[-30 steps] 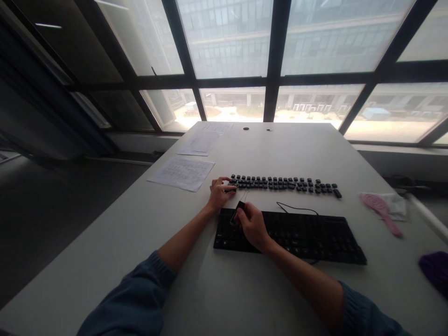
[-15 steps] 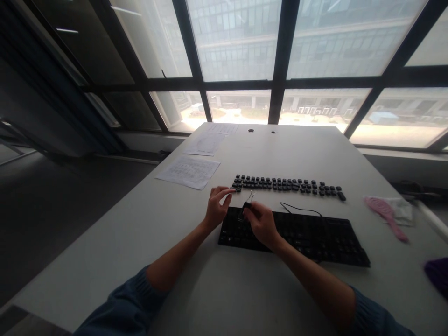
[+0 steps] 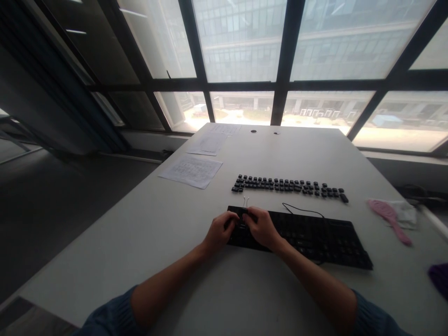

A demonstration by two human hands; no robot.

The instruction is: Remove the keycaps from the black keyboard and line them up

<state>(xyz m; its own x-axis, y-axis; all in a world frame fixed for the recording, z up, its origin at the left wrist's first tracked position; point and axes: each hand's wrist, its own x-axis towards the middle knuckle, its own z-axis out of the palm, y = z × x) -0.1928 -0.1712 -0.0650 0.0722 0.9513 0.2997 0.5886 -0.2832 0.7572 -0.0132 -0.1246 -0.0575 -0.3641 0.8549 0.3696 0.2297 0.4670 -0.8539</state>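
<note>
Over the left part of a black keyboard (image 3: 315, 238), my right hand (image 3: 261, 227) grips a keycap puller (image 3: 244, 210), a small black piece whose two thin wire prongs point up and away from me. My left hand (image 3: 219, 231) is closed beside it at the keyboard's left end, thumb and fingertips drawn together. What lies between those fingertips, if anything, is too small and dark to make out. Beyond the keyboard, loose black keycaps (image 3: 287, 185) lie in several rows on the white table (image 3: 168, 233). Both hands partly cover the keyboard's left keys.
Printed sheets (image 3: 192, 171) lie at the table's left edge. To the right are a pink hairbrush (image 3: 390, 219) and a crumpled whitish packet (image 3: 406, 212). A purple item (image 3: 439, 277) sits at the far right. The keyboard's cable (image 3: 303, 209) loops behind it.
My left hand has moved from the keycaps back toward me to the keyboard, its fingers closing. The keycap puller, in my right hand, has come slightly nearer and lower.
</note>
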